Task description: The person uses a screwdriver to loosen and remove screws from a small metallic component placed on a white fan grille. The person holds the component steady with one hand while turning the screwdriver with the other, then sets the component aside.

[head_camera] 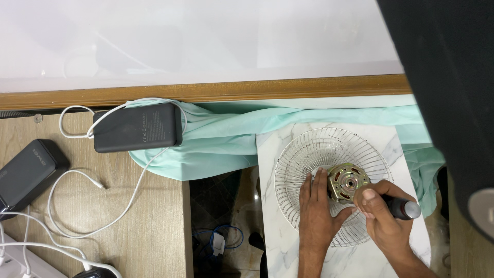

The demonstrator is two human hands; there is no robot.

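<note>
The work is on a small fan motor, brass-coloured, which sits in the middle of a round wire fan guard. The guard lies flat on a white marble-pattern slab, at about 4 o'clock in the view. The motor appears to be still joined to the guard, so I judge the job is in its middle part: the guard is already off the fan and lying here alone, but the motor is not yet separated from it, or not yet fully fixed; I cannot tell which.

The left hand lies on the wires at 9 o'clock of the motor, fingers stretched and touching the motor's side, holding nothing closed. The right hand is at 4 o'clock of the motor, closed around a screwdriver with a dark handle; its tip is hidden near the motor.

No real container is in view. The guard is shaped like a shallow bowl, and only the motor is inside it.

A pale green cloth lies under the slab, toward 12 o'clock. On the wooden desk at 9 o'clock are a dark power bank with a white cable, and a second dark power bank.
</note>
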